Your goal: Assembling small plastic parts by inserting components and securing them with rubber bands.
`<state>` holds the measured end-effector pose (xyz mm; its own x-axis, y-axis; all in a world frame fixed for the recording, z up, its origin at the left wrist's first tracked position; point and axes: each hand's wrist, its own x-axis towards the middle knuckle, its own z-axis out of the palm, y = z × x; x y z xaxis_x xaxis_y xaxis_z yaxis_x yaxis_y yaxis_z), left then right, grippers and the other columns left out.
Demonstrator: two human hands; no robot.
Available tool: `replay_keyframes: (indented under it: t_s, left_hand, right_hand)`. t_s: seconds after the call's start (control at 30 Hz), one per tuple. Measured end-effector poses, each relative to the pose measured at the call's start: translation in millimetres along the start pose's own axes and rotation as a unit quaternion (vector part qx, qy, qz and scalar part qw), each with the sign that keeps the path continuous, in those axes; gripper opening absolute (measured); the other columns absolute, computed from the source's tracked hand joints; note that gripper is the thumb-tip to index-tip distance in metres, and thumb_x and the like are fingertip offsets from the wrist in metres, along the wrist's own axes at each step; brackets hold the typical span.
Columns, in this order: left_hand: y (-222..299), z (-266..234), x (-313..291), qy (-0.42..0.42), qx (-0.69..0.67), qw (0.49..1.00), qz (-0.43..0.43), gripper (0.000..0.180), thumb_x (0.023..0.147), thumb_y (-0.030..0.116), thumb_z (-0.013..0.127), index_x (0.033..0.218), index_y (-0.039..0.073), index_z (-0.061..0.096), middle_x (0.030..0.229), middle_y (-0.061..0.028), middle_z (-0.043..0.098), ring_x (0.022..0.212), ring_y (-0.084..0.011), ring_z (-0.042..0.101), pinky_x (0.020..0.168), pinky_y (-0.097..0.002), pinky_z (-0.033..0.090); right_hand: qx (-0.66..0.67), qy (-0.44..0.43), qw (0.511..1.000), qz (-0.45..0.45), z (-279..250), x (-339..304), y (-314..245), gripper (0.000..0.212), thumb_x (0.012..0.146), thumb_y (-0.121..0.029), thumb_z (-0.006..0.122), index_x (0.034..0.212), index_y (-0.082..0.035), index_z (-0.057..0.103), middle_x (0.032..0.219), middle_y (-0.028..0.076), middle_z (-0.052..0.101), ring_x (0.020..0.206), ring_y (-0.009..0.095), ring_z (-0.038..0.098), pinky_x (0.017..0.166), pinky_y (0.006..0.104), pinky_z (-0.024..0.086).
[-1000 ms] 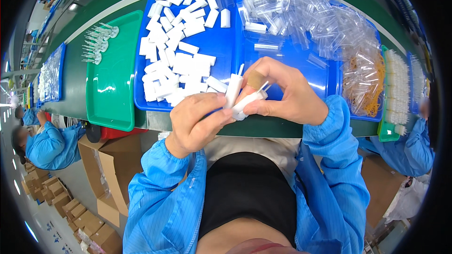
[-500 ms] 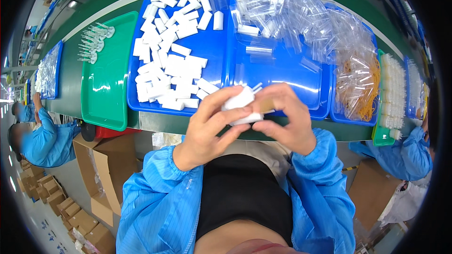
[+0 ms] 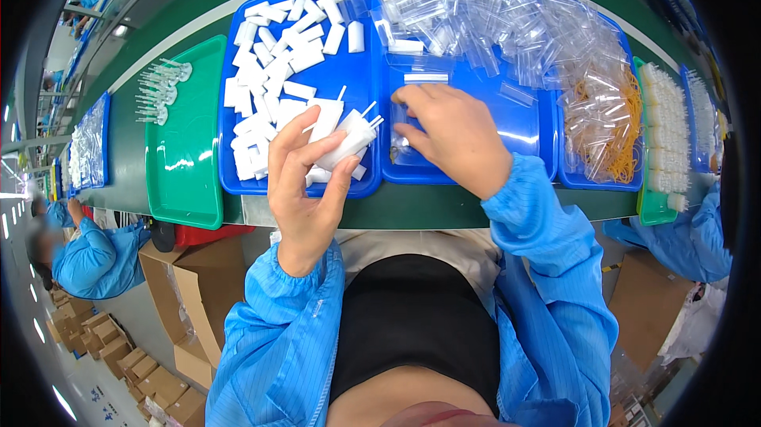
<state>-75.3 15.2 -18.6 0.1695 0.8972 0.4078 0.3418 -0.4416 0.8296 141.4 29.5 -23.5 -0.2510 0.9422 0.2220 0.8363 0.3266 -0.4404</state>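
Note:
Over the left blue tray, my left hand [image 3: 305, 177] is closed on white plastic pieces [image 3: 353, 138] with thin pale prongs sticking up to the right. Its fingers partly cover them, so their exact number is hard to tell. My right hand [image 3: 456, 134] reaches over the right blue tray [image 3: 519, 142], thumb and forefinger apart above its left side. Small clear plastic parts [image 3: 408, 154] lie beneath that thumb. Many white blocks [image 3: 273, 70] are scattered in the left tray. Clear plastic sleeves [image 3: 468, 11] heap at the back of the right tray.
A green tray [image 3: 186, 181] at the left bears several white pronged parts [image 3: 162, 90]. Further right, a blue tray holds clear bags and orange bands [image 3: 614, 142], beside a green tray of white parts [image 3: 664, 142]. Cardboard boxes [image 3: 210, 284] stand on the floor; co-workers [image 3: 95, 257] sit at both sides.
My hands have come apart. The left has moved left with the white pieces; the right has moved up over the right tray. The brownish flat piece by my right fingers no longer shows.

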Motion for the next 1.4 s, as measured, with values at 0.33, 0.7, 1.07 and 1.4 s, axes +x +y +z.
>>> replay_keyframes:
  t_s: [0.33,0.7,1.07,1.4]
  left_hand:
    - [-5,3,-1,0.001,0.014,1.0,-0.002,0.031,0.079,0.001,0.079,0.108,0.005,0.07,0.132,-0.0168,0.057,0.116,-0.0296,0.059,0.096,-0.0398,0.05]
    - [4,7,-9,-0.038,-0.026,0.999,-0.012,0.029,0.08,-0.001,0.077,0.107,0.003,0.069,0.133,-0.017,0.056,0.12,-0.0293,0.059,0.095,-0.036,0.051]
    - [21,20,-15,-0.118,-0.276,0.942,-0.15,0.025,0.088,-0.002,0.07,0.112,-0.003,0.065,0.139,-0.0179,0.046,0.119,-0.029,0.06,0.097,-0.0374,0.055]
    - [25,24,-20,-0.1,-0.297,0.938,-0.144,0.025,0.089,-0.002,0.07,0.113,-0.004,0.064,0.139,-0.0193,0.047,0.122,-0.0291,0.059,0.098,-0.0378,0.055]
  right_hand:
    - [-0.084,-0.055,0.994,0.033,-4,-1,-12,0.025,0.08,-0.013,0.072,0.102,-0.006,0.062,0.094,0.01,0.063,0.091,0.03,0.065,0.071,0.0416,0.054]
    - [0.181,-0.003,0.982,0.059,-27,-22,1,0.034,0.076,0.0,0.075,0.105,-0.001,0.058,0.092,0.012,0.065,0.087,0.023,0.067,0.075,0.0298,0.055]
    - [0.6,0.169,0.76,0.182,-36,-32,-25,0.033,0.089,-0.008,0.075,0.115,0.0,0.056,0.098,0.008,0.067,0.091,0.012,0.064,0.082,0.0264,0.051]
    - [0.488,0.174,0.839,0.166,-20,-35,-31,0.021,0.09,-0.018,0.074,0.102,-0.002,0.067,0.099,0.004,0.069,0.084,0.01,0.058,0.077,0.0258,0.048]
